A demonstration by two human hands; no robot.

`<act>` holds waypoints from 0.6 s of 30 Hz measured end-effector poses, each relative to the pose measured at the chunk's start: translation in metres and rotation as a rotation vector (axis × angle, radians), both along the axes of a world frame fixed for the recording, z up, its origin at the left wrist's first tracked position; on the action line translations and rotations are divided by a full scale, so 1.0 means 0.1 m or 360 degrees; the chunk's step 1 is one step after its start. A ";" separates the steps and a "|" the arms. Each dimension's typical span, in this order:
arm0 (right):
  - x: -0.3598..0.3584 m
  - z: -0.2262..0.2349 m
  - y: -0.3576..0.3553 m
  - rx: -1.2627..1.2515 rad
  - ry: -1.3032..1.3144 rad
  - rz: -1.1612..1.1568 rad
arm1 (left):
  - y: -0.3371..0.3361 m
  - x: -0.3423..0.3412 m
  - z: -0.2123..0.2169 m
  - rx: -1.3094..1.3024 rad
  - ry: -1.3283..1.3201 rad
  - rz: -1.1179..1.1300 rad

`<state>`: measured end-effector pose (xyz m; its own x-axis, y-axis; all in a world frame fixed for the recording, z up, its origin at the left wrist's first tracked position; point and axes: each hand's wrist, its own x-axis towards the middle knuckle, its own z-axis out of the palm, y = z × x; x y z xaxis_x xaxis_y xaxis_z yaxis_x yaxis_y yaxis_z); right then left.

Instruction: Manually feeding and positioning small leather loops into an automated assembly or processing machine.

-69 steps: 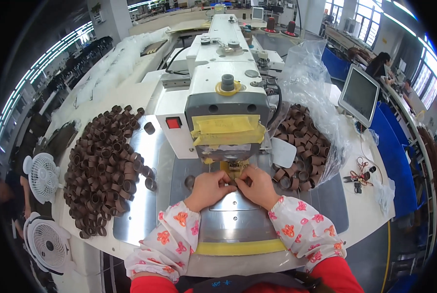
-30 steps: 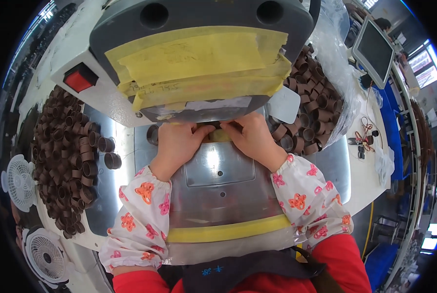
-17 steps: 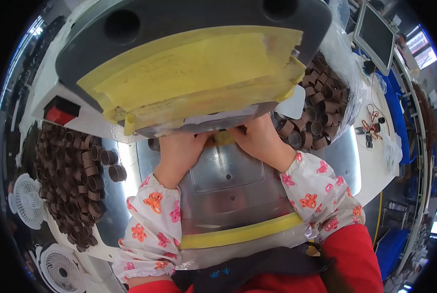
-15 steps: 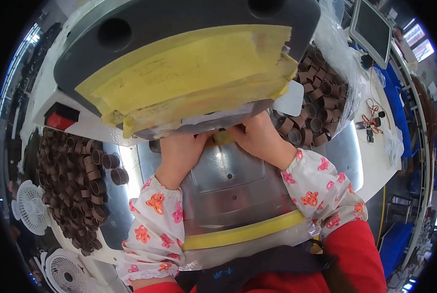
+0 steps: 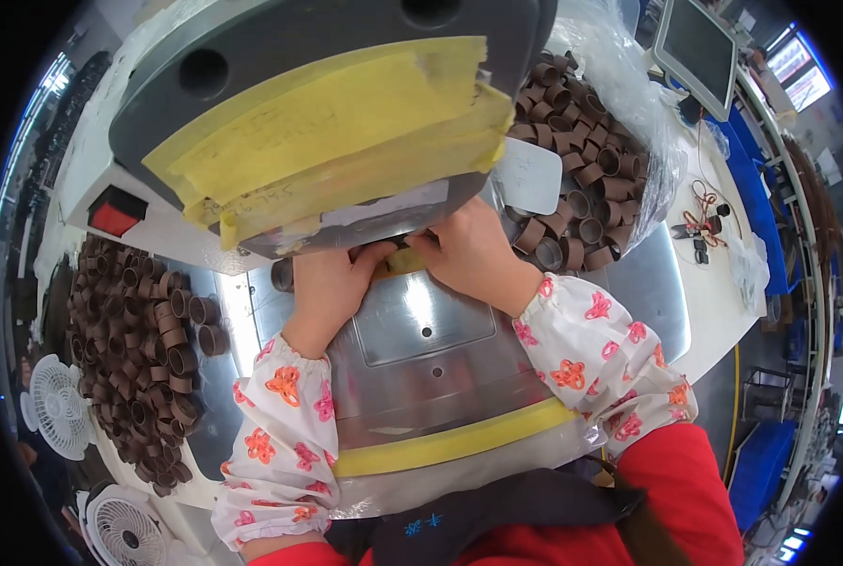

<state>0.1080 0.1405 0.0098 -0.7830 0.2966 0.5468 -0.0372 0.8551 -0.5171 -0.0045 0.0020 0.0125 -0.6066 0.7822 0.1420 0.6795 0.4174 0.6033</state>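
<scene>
My left hand (image 5: 330,285) and my right hand (image 5: 471,253) meet under the front edge of a dark machine head (image 5: 280,71) that is covered with yellow tape (image 5: 337,132). Both hands are closed, thumbs pointing at each other, with most fingers hidden beneath the head. Whatever they pinch is too covered to make out. A small yellow patch (image 5: 404,261) shows just below the thumbs, at the top of a metal plate (image 5: 426,325) on the machine bed. One brown ring (image 5: 283,275) lies beside my left hand.
A heap of brown rings (image 5: 129,349) covers the left side, and another heap (image 5: 582,160) lies at right beside clear plastic film (image 5: 662,160). A pale rounded plate (image 5: 527,177) juts out near my right hand. Yellow tape (image 5: 459,439) edges the bed's front. Two white fans (image 5: 58,406) stand at far left.
The whole view has shifted slightly, so the machine head and hands appear further left. Both hands stay close together under the head, with the thumbs still near each other.
</scene>
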 end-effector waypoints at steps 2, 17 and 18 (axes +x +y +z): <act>0.01 -0.01 0.00 -0.0005 -0.0054 -0.0010 | 0.01 0.02 -0.01 0.0018 0.0026 0.0005; 0.04 -0.03 0.04 -0.0052 -0.0106 -0.0050 | 0.06 0.06 -0.07 0.0075 0.0025 0.0076; 0.03 -0.03 0.05 -0.0062 -0.0041 -0.0048 | 0.07 0.06 -0.06 0.0098 0.0068 0.0067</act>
<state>0.1114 0.1451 0.0068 -0.7869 0.3408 0.5144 0.0019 0.8350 -0.5502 0.0013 0.0090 0.0063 -0.6311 0.7452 0.2153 0.6878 0.4092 0.5996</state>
